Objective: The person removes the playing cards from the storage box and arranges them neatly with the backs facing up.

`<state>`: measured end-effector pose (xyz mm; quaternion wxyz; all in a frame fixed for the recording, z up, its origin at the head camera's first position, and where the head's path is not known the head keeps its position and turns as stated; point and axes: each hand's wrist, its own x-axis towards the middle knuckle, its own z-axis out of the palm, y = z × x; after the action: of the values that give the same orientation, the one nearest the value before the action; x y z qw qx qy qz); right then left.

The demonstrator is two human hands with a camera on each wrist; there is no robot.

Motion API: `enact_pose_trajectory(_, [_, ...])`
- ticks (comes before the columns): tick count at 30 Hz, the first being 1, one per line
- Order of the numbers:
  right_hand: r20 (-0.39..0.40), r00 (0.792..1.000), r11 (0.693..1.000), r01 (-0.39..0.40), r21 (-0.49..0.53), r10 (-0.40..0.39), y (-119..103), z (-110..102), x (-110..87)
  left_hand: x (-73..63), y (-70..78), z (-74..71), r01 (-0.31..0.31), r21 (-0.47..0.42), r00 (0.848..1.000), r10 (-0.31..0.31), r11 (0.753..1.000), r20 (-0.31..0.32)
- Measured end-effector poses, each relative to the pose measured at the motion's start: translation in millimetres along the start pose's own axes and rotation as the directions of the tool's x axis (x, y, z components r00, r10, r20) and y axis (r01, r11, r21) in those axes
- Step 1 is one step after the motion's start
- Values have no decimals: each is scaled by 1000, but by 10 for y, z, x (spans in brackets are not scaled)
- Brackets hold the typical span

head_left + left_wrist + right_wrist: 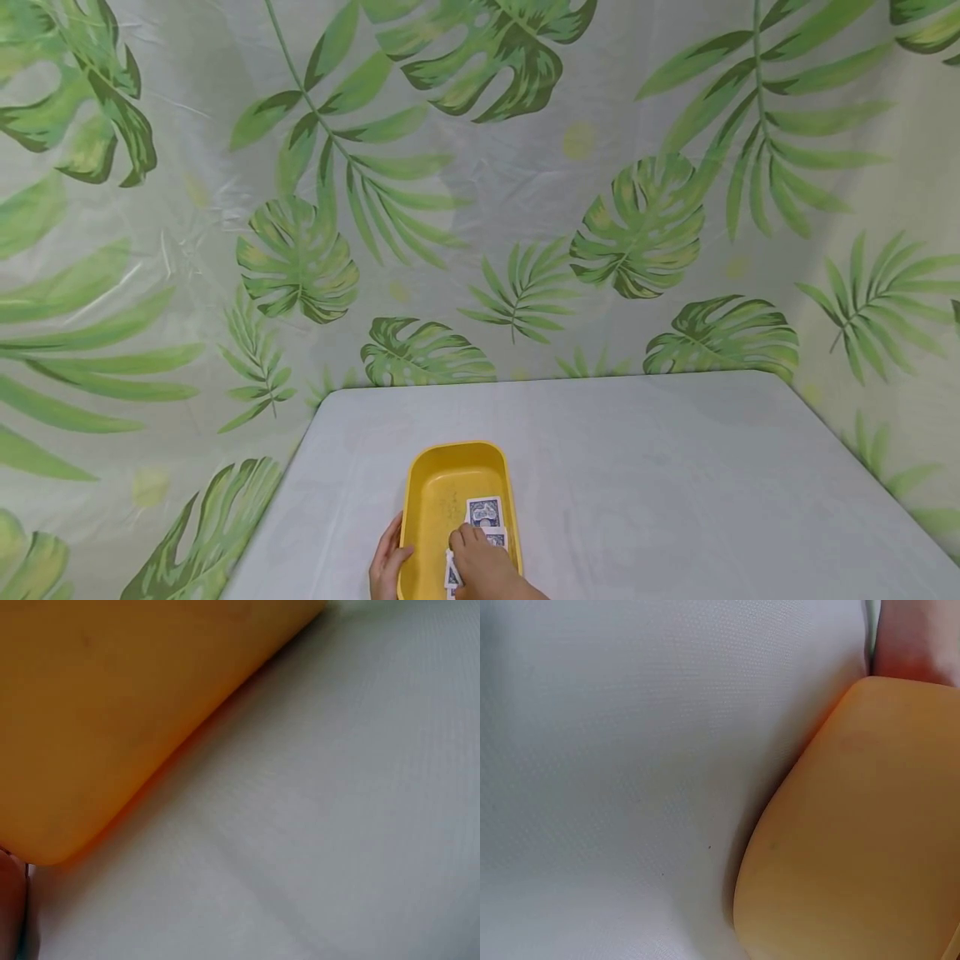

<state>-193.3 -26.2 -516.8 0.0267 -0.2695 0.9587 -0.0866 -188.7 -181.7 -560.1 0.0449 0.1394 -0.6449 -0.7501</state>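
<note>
In the head view a yellow plastic tray (431,500) stands on the table, its long sides running away from me. My left hand (387,565) grips its left rim, thumb over the edge and fingers along the outside. Inside, on the right, lie several playing cards (483,510) with blue patterned backs, some overlapping. My right hand (483,562) reaches in over the nearer cards, fingers bent down among them; whether it pinches a card I cannot tell. Both wrist views show mainly the tray's outer wall (112,712) (847,825).
A pale grey cloth covers the table (637,483), stretching well to the right of the tray. Behind it and at the sides hangs a leaf-printed curtain (525,208).
</note>
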Motion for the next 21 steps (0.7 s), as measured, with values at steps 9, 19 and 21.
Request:
enact_pose_trajectory(9, [-63, 998, 999, 13, 49, -10, 31, -43, -8, -6, -1, 5, -4, -10, 1000, 4, 1000, -5])
enact_pose_trajectory(19, [-237, 971, 998, 34, 44, -23, 76, -259, -50, -7, 8, 9, -6, 27, 1000, 6, 1000, -7])
enact_pose_trajectory(21, [-267, 964, 997, 23, 67, -4, 92, -313, -63, -6, 7, 10, -7, 30, 1000, 8, 1000, -6])
